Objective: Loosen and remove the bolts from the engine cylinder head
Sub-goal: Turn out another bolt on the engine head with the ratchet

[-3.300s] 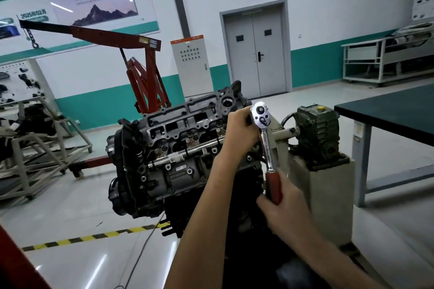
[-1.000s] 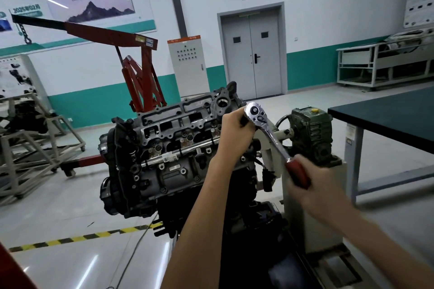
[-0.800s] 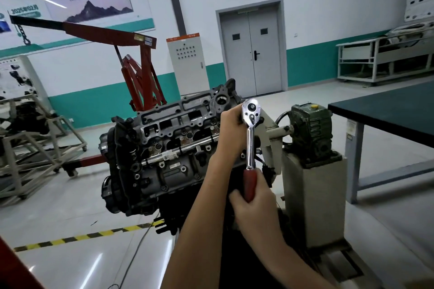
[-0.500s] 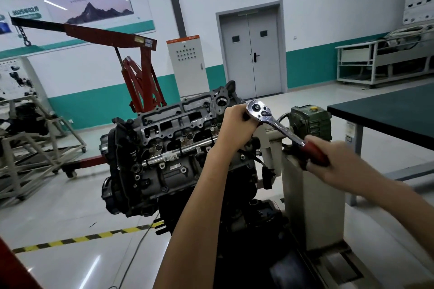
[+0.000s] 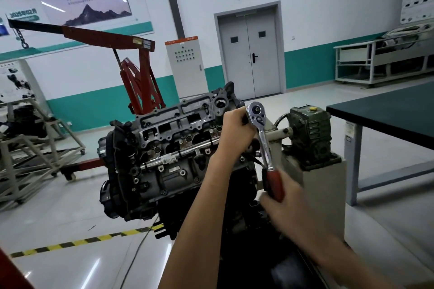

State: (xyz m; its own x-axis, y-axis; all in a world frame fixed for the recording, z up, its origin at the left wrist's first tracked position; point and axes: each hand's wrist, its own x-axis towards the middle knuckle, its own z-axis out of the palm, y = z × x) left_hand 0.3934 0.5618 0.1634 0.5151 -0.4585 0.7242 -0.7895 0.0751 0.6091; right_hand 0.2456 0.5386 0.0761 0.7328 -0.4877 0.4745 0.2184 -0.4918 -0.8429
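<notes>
A grey engine cylinder head (image 5: 173, 124) sits tilted on a stand, its bolt holes and a silver rail facing me. A chrome ratchet wrench (image 5: 264, 138) with a red grip stands at the head's right end. My left hand (image 5: 236, 131) is wrapped around the ratchet's head, and the socket and bolt under it are hidden. My right hand (image 5: 285, 204), blurred, is closed on the red grip, and the handle points down and slightly right.
A green gearbox (image 5: 310, 134) on a beige pedestal (image 5: 324, 197) stands just right of the wrench. A dark-topped table (image 5: 385, 112) fills the right side. A red engine hoist (image 5: 138, 77) is behind the engine, metal frames (image 5: 28, 148) at left, yellow-black floor tape (image 5: 77, 241) below.
My right hand has swung the wrench handle from pointing out to the right back down toward me. Over the earlier frames it swings back and forth. My left hand has stayed on the ratchet head.
</notes>
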